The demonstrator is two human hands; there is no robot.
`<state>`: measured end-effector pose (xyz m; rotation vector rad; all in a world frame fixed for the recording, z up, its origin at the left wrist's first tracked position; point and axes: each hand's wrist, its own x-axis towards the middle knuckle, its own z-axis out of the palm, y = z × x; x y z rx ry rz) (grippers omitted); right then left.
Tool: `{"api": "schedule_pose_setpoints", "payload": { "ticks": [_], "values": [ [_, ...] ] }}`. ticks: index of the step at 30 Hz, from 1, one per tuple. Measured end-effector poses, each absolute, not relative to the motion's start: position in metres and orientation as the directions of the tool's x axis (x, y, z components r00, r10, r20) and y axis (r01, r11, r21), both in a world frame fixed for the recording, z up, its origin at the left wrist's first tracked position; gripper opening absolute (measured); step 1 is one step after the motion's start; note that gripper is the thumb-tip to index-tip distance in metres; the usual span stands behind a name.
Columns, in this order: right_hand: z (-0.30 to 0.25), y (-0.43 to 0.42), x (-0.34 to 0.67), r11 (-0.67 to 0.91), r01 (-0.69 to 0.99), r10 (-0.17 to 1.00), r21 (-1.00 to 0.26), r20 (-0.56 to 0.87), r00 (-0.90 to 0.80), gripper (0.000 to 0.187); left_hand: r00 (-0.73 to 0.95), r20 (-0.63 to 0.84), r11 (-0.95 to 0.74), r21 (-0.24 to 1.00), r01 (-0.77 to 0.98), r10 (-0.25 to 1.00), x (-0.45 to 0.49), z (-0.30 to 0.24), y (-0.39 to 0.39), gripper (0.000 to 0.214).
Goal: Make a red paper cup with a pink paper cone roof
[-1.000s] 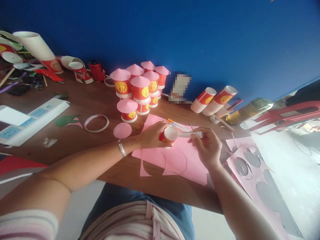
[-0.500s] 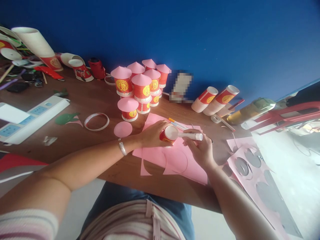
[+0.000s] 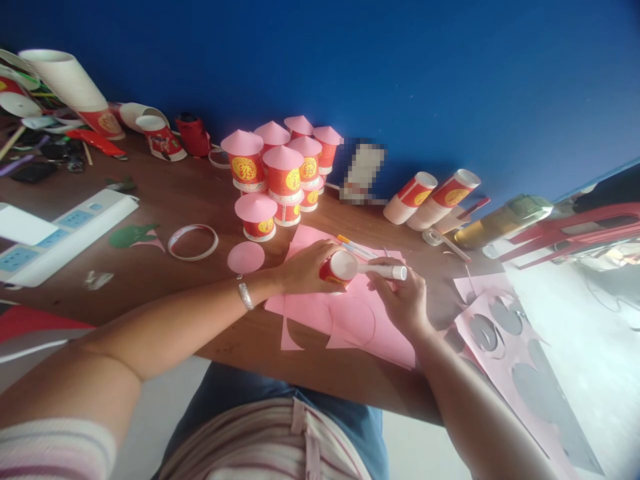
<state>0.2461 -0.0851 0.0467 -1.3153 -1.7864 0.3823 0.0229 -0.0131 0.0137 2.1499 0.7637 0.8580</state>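
Note:
My left hand (image 3: pixel 311 268) wraps round a red paper cup (image 3: pixel 330 270) with a yellow print, its pale round end turned up and tilted to the right. In my right hand (image 3: pixel 403 297) is a slim white glue tube (image 3: pixel 385 271), its narrow tip against the cup's rim. Both hands are above pink paper sheets (image 3: pixel 310 313) on the table. Left of the cup lies a pink paper disc (image 3: pixel 246 257). Behind it stand several red cups with pink cone roofs (image 3: pixel 283 160), some stacked on other cups.
Paper cup stacks (image 3: pixel 445 197) lean at the back right near a tape roll (image 3: pixel 433 237) and a gold bottle (image 3: pixel 505 220). A cut-out pink sheet (image 3: pixel 480 333) lies on the right. On the left are a white power strip (image 3: pixel 65 237), a ring (image 3: pixel 193 243) and a tall cup stack (image 3: pixel 75 87).
Hardly anything differs. The cup and the white glue tube have shifted very slightly to the right, with the tube's tip still at the cup's rim.

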Motion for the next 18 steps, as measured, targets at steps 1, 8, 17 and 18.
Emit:
{"api": "schedule_pose_setpoints", "payload": {
  "ticks": [1, 8, 17, 18],
  "values": [
    [0.0467, -0.0853, 0.246, 0.394, 0.631, 0.887, -0.668, 0.456, -0.071, 0.012, 0.604, 0.345, -0.586, 0.768, 0.259, 0.719, 0.0226, 0.0135, -0.0133, 0.047],
    [0.0462, -0.0862, 0.2461, 0.371, 0.644, 0.892, -0.669, 0.451, -0.046, 0.013, 0.593, 0.347, -0.574, 0.782, 0.245, 0.727, 0.0207, 0.0156, -0.0149, 0.048],
    [0.0444, -0.0808, 0.2405, 0.325, 0.475, 0.911, -0.818, 0.406, 0.076, 0.02, 0.619, 0.334, -0.578, 0.78, 0.242, 0.71, 0.0201, 0.0171, -0.0137, 0.049],
    [0.0463, -0.0805, 0.2392, 0.325, 0.463, 0.911, -0.825, 0.404, 0.079, 0.021, 0.626, 0.331, -0.579, 0.779, 0.241, 0.706, 0.0205, 0.0179, -0.0138, 0.048]
  ]
}}
